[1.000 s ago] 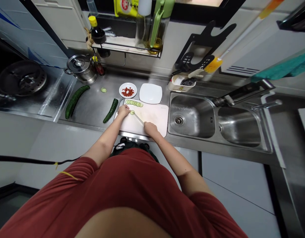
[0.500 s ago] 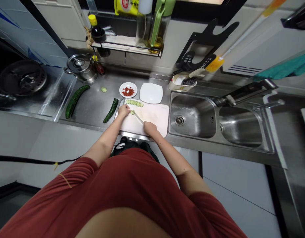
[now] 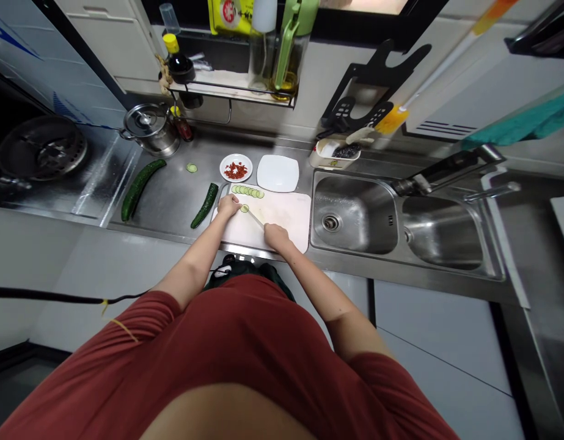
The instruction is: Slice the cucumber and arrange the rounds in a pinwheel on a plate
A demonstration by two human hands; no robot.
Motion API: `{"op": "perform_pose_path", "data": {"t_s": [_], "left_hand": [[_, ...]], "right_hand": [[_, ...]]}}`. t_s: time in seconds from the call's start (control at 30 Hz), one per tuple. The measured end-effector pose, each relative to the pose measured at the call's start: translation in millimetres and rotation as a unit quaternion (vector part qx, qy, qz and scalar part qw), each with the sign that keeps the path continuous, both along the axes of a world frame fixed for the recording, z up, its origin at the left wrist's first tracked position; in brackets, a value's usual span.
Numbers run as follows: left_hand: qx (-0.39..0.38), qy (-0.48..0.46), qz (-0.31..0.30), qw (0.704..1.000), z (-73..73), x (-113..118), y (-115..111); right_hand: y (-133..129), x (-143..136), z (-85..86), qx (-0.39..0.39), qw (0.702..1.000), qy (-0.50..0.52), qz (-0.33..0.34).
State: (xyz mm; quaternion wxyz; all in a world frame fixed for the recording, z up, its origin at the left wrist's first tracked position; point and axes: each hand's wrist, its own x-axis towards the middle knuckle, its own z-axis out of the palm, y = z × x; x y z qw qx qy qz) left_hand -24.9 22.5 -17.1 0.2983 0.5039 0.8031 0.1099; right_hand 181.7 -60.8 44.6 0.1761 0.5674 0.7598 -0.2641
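Note:
My right hand [image 3: 276,236] is wrapped round the handle of a kitchen knife [image 3: 255,217], whose blade points up and left over the white cutting board [image 3: 286,214]. The blade's tip meets a single cucumber slice [image 3: 244,208]. Just left of that slice, my left hand [image 3: 228,206] has its fingers drawn together at the board's left side; what they pinch is too small to make out. Along the board's top edge, several cucumber slices [image 3: 247,192] lie in an overlapping row. A cut length of cucumber [image 3: 205,206] rests on the steel counter beside my left hand.
Behind the board stand a plate of chopped red pieces [image 3: 236,171] and a white square dish [image 3: 278,173]. A whole cucumber [image 3: 141,186], a cucumber end [image 3: 192,167] and a lidded pot [image 3: 151,128] are farther left. The double sink [image 3: 355,211] adjoins on the right.
The view has shifted slightly. Both hands, the knife and the single slice keep nearly the same places on the board.

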Motion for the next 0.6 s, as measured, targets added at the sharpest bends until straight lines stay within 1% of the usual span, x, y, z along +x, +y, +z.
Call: {"op": "perform_pose_path", "data": {"t_s": [0.17,0.27,0.43,0.6], "left_hand": [[-0.003,0.000,0.001,1.000,4.0,1.5,-1.5],[-0.002,0.002,-0.002,1.000,4.8,1.8,-1.9],[-0.001,0.002,-0.004,1.000,2.2,0.9,-1.4],[0.000,0.002,-0.003,1.000,-1.8,-0.5,-0.2]], "right_hand": [[-14.0,13.5,-5.4,-0.012,1.000,-0.012,-0.008],[-16.7,16.0,-6.1,-0.012,1.000,-0.014,-0.012],[-8.1,7.0,-2.9,-0.018,1.000,-0.009,-0.016],[0.7,-4.3,-0.1,-0.008,1.000,0.006,-0.016]]}}
